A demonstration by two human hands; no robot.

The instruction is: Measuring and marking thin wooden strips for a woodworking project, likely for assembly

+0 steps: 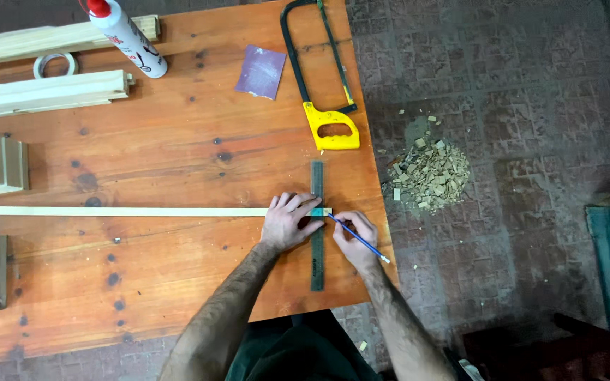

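The left hand (287, 222) presses flat, fingers spread, on a metal ruler (317, 226) laid square across the right end of a long thin wood strip (118, 211) on the desk (178, 141), pinning both so neither slides. The right hand (353, 236), its grip closed on a blue pencil (358, 238), sets the tip against the ruler's edge at the strip. Farther off, clear of the hands, lie a yellow-handled hacksaw (323, 92), sandpaper (260, 71) and a glue bottle (127, 37).

Just one head-worn cam, looking straight down from fairly high at the workbench (164, 141), floor at frame right.
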